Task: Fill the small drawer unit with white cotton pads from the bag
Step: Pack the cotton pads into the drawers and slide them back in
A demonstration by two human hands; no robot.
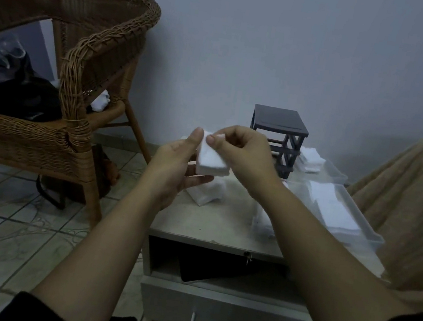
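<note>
Wicker chair (pixel 98 49) far left on tiled floor (pixel 5 226), dark bundle (pixel 15 94) on its seat. Pale wall (pixel 248 43) behind, dim light.

Left hand (pixel 174 163) raised over the surface's left edge, fingers cupped under one stack of white cotton pads (pixel 211 161), thumb up against its side. Right hand (pixel 247 151) pinches the stack's top end between thumb and curled fingers.

Below the hands, a white bag (pixel 205 195) of pads lies on the surface (pixel 212 223) near its left edge.

One dark drawer frame (pixel 281 121) stands at the far edge, slots empty.

Two clear drawers are out along the right edge. The far drawer (pixel 337 175) is just beside the frame with white pads stacked in it. The near drawer (pixel 373 237) is lined with white pads.

Beige cover (pixel 416 202) at right.
</note>
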